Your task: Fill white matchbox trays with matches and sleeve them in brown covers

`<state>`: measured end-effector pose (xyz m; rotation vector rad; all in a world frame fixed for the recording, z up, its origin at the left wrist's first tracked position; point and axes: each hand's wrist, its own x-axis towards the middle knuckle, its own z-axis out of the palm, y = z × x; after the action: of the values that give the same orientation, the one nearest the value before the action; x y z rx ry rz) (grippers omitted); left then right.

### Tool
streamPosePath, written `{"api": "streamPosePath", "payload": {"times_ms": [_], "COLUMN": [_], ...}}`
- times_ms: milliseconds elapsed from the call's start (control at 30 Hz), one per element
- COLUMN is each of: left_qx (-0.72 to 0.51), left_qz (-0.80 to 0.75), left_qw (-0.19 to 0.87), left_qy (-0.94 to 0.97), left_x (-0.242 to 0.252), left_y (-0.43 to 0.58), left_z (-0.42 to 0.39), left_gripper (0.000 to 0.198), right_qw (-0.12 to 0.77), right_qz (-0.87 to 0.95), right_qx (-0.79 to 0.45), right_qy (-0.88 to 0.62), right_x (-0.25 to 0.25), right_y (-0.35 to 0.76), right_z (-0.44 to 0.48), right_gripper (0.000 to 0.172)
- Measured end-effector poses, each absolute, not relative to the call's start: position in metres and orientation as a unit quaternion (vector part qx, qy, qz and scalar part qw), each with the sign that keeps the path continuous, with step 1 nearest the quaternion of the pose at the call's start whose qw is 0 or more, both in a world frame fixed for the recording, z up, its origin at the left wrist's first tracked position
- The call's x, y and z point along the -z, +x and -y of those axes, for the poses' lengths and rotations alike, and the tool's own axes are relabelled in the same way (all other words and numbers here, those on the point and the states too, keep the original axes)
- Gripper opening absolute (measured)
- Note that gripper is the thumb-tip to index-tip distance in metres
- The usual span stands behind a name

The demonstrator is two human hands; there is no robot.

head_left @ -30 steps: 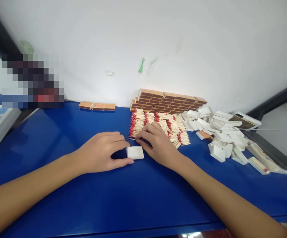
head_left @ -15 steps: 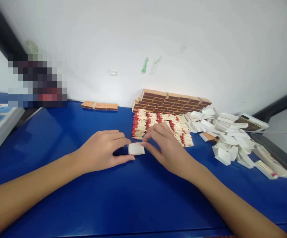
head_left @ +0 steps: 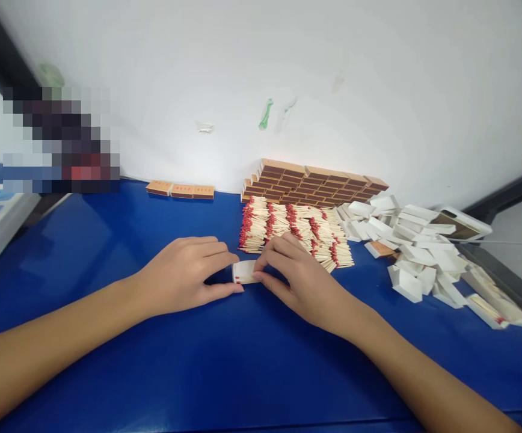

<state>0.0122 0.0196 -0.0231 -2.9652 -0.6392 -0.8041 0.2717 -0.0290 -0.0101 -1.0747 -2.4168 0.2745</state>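
Observation:
A small white matchbox tray lies on the blue table, with a few red-headed matches along its near side. My left hand holds the tray's left end between thumb and fingers. Over the tray's right end, my right hand is closed in a pinch on a match, whose far end is covered by the fingertips. Just behind my right hand spreads a heap of loose matches with red heads, laid in rough rows.
A stack of brown matchboxes stands against the wall. Three more boxes lie to its left. White empty trays are piled at right, near a phone and a tray with matches. A power strip sits at far left.
My right hand has lowered a match from the tray's far rim to its near side. My left hand keeps its hold on the tray.

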Motion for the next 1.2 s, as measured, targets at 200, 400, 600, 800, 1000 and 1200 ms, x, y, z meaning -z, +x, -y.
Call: {"api": "streamPosePath", "payload": {"times_ms": [200,400,600,800,1000,1200], "left_qx": [0.262,0.271,0.262,0.253,0.227,0.242], "left_qz": [0.191,0.175,0.188,0.207,0.221,0.206], "left_qw": [0.011,0.004,0.000,-0.004,0.020,0.090], "left_qy": [-0.946,-0.947,-0.947,-0.945,-0.948,-0.944], "left_x": [0.023,0.024,0.025,0.024,0.016,0.003], "left_y": [0.012,0.013,0.014,0.013,0.005,-0.003], "left_z": [-0.020,-0.019,-0.020,-0.020,-0.026,-0.028], "left_gripper": [0.029,0.031,0.032,0.032,0.033,0.033], "right_qw": [0.300,0.258,0.238,0.226,0.225,0.184], "right_qz": [0.853,0.866,0.864,0.864,0.864,0.876], "right_qx": [-0.080,-0.014,-0.019,-0.019,-0.015,-0.009], "right_qy": [-0.420,-0.427,-0.443,-0.450,-0.451,-0.446], "right_x": [0.018,0.029,0.029,0.028,0.030,0.012], "right_y": [0.277,0.284,0.282,0.283,0.283,0.279], "right_z": [0.021,0.007,0.007,0.007,0.006,0.002], "right_gripper": [0.007,0.004,0.007,0.011,0.008,0.013]}}
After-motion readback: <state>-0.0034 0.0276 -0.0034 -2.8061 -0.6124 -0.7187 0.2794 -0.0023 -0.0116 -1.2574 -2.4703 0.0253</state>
